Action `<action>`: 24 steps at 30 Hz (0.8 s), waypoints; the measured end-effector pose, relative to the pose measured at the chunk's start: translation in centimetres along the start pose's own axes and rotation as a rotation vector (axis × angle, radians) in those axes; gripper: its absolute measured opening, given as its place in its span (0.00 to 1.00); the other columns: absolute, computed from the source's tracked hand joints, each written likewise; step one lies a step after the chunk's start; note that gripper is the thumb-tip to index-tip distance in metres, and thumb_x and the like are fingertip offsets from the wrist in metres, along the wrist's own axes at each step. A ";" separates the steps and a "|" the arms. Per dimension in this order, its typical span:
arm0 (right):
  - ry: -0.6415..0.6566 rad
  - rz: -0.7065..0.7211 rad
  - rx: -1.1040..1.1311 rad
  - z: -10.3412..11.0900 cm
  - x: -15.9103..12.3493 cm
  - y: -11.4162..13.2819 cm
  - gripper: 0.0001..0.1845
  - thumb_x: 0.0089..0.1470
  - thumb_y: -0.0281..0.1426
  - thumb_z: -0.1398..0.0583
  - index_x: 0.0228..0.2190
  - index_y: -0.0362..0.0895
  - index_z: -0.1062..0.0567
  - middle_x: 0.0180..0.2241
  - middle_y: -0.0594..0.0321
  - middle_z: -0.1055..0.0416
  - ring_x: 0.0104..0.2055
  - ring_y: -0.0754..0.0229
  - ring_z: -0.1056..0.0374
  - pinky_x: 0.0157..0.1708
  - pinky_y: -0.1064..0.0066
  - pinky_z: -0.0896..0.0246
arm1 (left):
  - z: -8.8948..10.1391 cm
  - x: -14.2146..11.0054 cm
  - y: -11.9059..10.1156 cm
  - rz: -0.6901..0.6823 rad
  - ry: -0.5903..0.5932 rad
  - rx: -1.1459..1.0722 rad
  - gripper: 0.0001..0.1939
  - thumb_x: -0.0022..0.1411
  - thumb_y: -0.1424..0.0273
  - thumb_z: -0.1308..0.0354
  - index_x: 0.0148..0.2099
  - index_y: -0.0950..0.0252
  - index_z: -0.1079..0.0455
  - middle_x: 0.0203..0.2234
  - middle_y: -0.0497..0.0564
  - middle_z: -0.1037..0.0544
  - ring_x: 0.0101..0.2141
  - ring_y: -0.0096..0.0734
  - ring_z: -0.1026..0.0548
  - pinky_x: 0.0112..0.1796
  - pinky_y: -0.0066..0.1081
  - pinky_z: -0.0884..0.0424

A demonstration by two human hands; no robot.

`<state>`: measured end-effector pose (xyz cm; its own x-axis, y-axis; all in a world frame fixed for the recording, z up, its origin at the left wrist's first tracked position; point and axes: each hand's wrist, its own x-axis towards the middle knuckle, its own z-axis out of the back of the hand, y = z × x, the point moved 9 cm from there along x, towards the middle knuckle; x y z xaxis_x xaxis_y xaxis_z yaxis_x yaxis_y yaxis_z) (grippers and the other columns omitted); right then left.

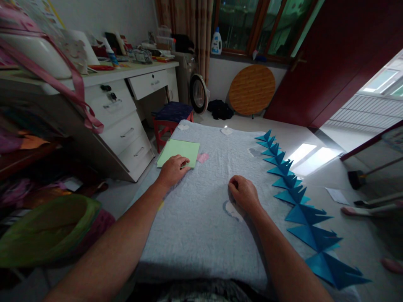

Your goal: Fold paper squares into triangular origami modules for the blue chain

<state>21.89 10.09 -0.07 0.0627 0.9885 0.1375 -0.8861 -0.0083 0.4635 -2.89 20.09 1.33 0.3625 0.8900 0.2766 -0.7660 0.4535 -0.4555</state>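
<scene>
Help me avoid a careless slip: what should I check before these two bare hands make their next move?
1. Left hand at the light-green, four-sided paper: ok, over its near edge.
2. Paper lying flat: ok.
3. Single sheet or stack: cannot tell.
4. Right hand holding nothing: cannot tell, its curled fingers hide the palm.
5. Row of blue, pointed folded-paper shapes apart from the right hand: ok.
6. Pale grey-blue patterned fabric cloth smooth: not ok, wrinkles show.
</scene>
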 end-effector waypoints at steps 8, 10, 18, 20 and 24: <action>0.003 -0.003 -0.010 0.1 -0.1 0.1 0.08 0.56 0.28 0.44 0.30 0.44 0.24 0.29 0.60 0.26 0.32 0.59 0.33 0.33 0.70 0.49 | 0.2 0.0 0.2 0.018 -0.011 -0.086 0.06 0.60 0.70 0.40 0.38 0.65 0.22 0.34 0.53 0.22 0.37 0.39 0.24 0.41 0.37 0.29; 0.006 0.000 -0.007 0.1 -0.1 0.1 0.08 0.56 0.28 0.44 0.30 0.44 0.24 0.29 0.60 0.26 0.32 0.59 0.33 0.32 0.70 0.49 | 0.2 0.1 0.5 0.032 -0.013 -0.100 0.06 0.60 0.70 0.40 0.38 0.64 0.22 0.34 0.54 0.21 0.37 0.39 0.23 0.41 0.37 0.29; 0.004 -0.001 0.000 -0.1 0.0 -0.1 0.09 0.55 0.29 0.44 0.30 0.44 0.24 0.29 0.60 0.26 0.31 0.59 0.33 0.32 0.70 0.49 | 0.3 0.1 0.4 0.005 -0.065 -0.007 0.09 0.62 0.71 0.44 0.38 0.65 0.22 0.35 0.54 0.20 0.38 0.38 0.23 0.42 0.35 0.28; 0.003 0.000 -0.006 -0.1 0.0 -0.1 0.09 0.55 0.29 0.44 0.30 0.44 0.24 0.29 0.60 0.26 0.31 0.59 0.33 0.32 0.70 0.49 | 0.3 0.1 0.3 0.009 -0.094 0.048 0.10 0.62 0.72 0.45 0.37 0.65 0.22 0.35 0.55 0.21 0.38 0.39 0.24 0.42 0.36 0.28; 0.009 0.004 -0.009 -0.1 0.0 0.0 0.09 0.56 0.29 0.44 0.30 0.44 0.24 0.29 0.60 0.26 0.31 0.59 0.34 0.32 0.70 0.49 | 0.4 0.3 0.5 0.029 -0.142 0.102 0.09 0.61 0.74 0.46 0.37 0.65 0.22 0.38 0.58 0.22 0.43 0.44 0.26 0.47 0.41 0.29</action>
<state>21.87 10.13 -0.14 0.0547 0.9898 0.1316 -0.8906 -0.0112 0.4546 -3.40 20.57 1.56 0.2666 0.8839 0.3843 -0.8274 0.4144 -0.3791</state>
